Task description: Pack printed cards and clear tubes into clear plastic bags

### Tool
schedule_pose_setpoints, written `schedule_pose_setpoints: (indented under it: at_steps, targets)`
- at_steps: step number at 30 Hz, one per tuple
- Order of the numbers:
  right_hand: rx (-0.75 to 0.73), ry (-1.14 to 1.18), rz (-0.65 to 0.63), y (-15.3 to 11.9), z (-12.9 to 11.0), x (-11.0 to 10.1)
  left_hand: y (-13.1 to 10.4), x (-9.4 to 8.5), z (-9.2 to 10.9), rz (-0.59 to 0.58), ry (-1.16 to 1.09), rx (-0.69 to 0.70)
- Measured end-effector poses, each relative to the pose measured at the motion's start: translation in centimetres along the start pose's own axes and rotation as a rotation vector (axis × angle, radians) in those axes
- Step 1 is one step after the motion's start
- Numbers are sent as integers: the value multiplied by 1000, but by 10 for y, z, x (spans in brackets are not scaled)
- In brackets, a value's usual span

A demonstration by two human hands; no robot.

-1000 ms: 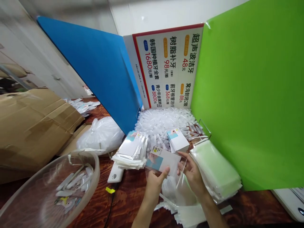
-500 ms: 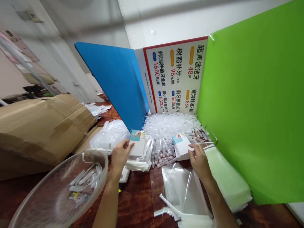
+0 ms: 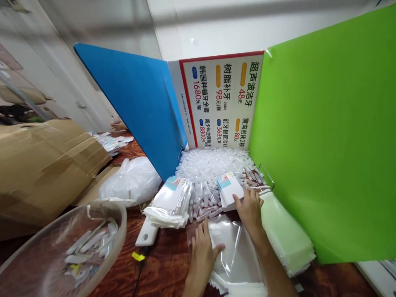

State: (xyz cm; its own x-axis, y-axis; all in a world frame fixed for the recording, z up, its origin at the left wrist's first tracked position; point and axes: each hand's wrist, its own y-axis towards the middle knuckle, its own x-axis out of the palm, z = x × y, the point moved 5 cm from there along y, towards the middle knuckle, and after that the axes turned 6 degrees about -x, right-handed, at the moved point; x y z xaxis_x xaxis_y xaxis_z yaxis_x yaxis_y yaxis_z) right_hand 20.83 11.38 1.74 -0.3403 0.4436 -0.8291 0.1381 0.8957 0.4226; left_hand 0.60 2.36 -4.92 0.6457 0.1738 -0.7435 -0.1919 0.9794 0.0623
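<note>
My left hand lies over the left edge of a stack of clear plastic bags, its fingers stretched out and thumb apart. My right hand is at the lower right edge of a pile of white and blue printed cards. Its thumb touches or nearly touches the cards, and its fingers are apart with nothing seen between them. To the left sits a pile of bagged cards. Behind the cards is a heap of small white translucent tubes.
Blue and green panels flank a printed price board. A clear plastic basket stands front left, near a cardboard box. A pale green stack lies right, and a white device with a cable lies left. Another person's hand shows behind.
My left hand has let go of the bagged card at the left pile and moved right and down onto the clear bags. My right hand stays by the cards. The view has shifted slightly.
</note>
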Motion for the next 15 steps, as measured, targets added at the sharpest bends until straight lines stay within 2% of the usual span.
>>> schedule_pose_setpoints:
  at_steps: [1, 3, 6, 11, 15]
  targets:
    - [-9, 52, 33, 0, 0, -4, -3, 9, -7, -15, 7, -51]
    - [-13, 223, 83, -1, 4, -12, -1, 13, -21, -41, -55, -114]
    - [58, 528, 72, -6, 14, -23, 10, -5, -31, -73, -224, -141]
    - [176, 812, -32, -27, 29, -40, 20, -42, -17, -129, -616, -248]
    - [53, 839, -238, -53, 25, -44, 22, -63, 0, -71, -1029, -325]
